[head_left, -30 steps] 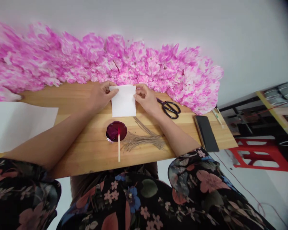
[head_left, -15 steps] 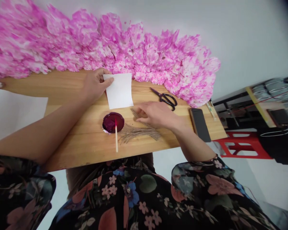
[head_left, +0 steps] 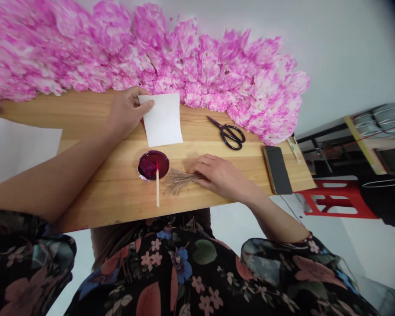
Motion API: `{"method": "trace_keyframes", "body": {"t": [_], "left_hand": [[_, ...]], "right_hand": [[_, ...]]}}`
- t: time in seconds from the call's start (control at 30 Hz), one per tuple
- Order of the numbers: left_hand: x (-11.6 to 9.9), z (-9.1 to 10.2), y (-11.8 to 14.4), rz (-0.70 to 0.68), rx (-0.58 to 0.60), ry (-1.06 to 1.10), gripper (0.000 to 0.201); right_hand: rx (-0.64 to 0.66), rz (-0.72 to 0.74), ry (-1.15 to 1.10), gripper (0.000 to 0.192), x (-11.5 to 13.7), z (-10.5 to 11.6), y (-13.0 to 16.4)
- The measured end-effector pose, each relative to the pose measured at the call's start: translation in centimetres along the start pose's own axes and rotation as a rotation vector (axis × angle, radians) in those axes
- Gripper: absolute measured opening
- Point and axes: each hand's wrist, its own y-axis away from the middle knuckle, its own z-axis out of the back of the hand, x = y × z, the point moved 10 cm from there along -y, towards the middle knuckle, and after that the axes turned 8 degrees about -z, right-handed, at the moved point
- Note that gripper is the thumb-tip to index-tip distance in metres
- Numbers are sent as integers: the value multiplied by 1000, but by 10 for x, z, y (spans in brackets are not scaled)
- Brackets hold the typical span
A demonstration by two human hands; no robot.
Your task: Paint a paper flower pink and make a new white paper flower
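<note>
Pinched by its upper left corner, a white square of paper is in my left hand, over the wooden table. My right hand is closed around a bundle of thin brown-grey strands, whose loose ends fan out to the left on the tabletop; the other end is hidden under the hand. Left of the strands is a small round dish of dark magenta liquid. A pale wooden stick rests with its pink-stained tip in the dish.
Black-handled scissors lie right of the paper, and a phone sits near the table's right end. Pink and white flowers line the back edge. At left is a larger white sheet. A red stool stands beyond the table.
My right hand has moved down and closed on the strand bundle, uncovering the scissors' handles. My left hand keeps the paper in nearly the same place. The view has shifted slightly.
</note>
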Motion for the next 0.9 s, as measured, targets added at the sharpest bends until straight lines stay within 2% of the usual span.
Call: {"method": "trace_keyframes", "body": {"t": [0.07,0.13,0.3,0.43,0.53,0.63,0.7,0.8,0.83,0.9], "left_hand": [[0,0,1,-3,-2,-4,29],[-2,0,1,-12,-9,2,30],[0,-1,0,4,-9,13,35],[0,0,0,21,-6,-8,36],[-6,-4,2,25,12,-2,32],[-13,-6,4,38,8,32,29],[-16,-6,5,40,-6,44,28],[-18,-6,5,28,-16,44,27],[-18,-6,5,21,-16,44,27],[-20,-6,4,5,-17,51,27]], "right_hand": [[-26,-12,-34,10,-8,2,4],[-20,22,-91,8,-8,4,9],[41,154,-174,9,20,-4,9],[-24,81,-158,15,25,-3,-3],[-105,48,-238,36,10,16,-14],[-314,-80,-408,51,-32,47,-37],[-437,-143,-523,65,-59,59,-60],[-430,-175,-720,90,-80,49,-104],[-398,-172,-790,94,-81,42,-116],[-345,-157,-923,89,-76,29,-134]]}}
